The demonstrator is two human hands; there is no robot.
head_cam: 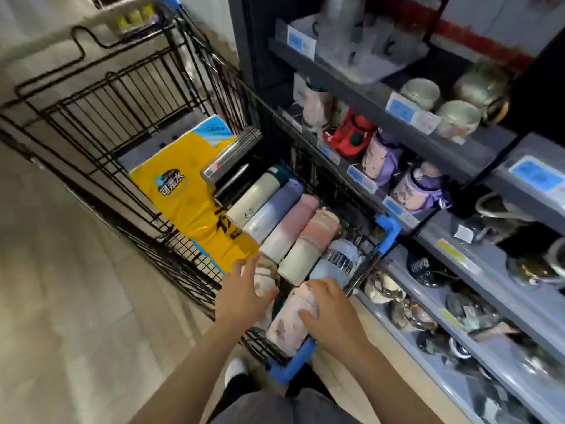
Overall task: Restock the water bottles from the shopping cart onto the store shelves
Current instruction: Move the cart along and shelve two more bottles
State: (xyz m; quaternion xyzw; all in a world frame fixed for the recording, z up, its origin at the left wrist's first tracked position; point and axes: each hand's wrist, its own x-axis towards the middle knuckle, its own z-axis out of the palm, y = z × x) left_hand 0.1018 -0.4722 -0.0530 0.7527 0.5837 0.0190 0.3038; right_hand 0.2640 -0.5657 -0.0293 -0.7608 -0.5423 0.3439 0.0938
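Restocking barely begun, cart (128, 123) full of bottles.
Right hand (331, 313) wrapped round pink bottle (290, 319); left hand (244, 292) spread over neighbouring bottle (264, 275); shelves (443, 154) waiting.

even, moderately bright indoor light, soft shadows only. wide-angle bending tilts the shelves (443, 154) and cart (128, 117) at the edges. upper shelf goods smeared by blur; faint glare on steel bottle (232, 154).
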